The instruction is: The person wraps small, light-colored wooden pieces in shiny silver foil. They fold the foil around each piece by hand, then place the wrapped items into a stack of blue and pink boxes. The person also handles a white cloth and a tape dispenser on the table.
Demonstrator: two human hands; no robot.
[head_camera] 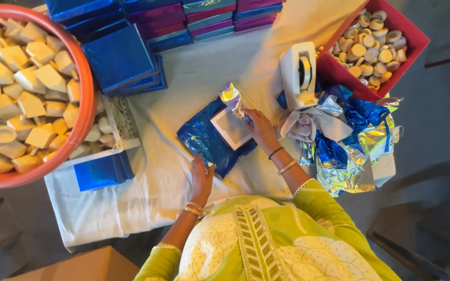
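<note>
Head camera looks down on a cloth-covered table (183,88), where a white box (232,127) lies on blue foil wrap (204,140). Right hand (259,125) pinches a foil edge over the box; left hand (201,177) presses flat on the wrap's near edge, beside a tape dispenser (299,73).

The person wears a lime-green printed tunic with an embroidered chevron placket and trimmed short sleeves — gold bangles above the left hand (202,177), and above the right hand (260,126) a thin dark band plus one gold bangle.
</note>
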